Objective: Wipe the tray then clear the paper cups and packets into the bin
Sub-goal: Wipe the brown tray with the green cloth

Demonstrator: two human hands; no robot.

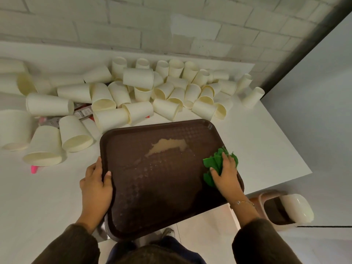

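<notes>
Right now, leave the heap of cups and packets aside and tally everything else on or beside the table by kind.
tray: 1
green cloth: 1
bin: 1
pink object: 1
Total: 4

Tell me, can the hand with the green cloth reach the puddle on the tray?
Probably yes: the right hand holds the cloth on the tray, and nothing lies between it and the puddle.

Dark olive-brown long sleeves (pixel 72 244); thin beaded bracelet (pixel 242 202) at right wrist
</notes>
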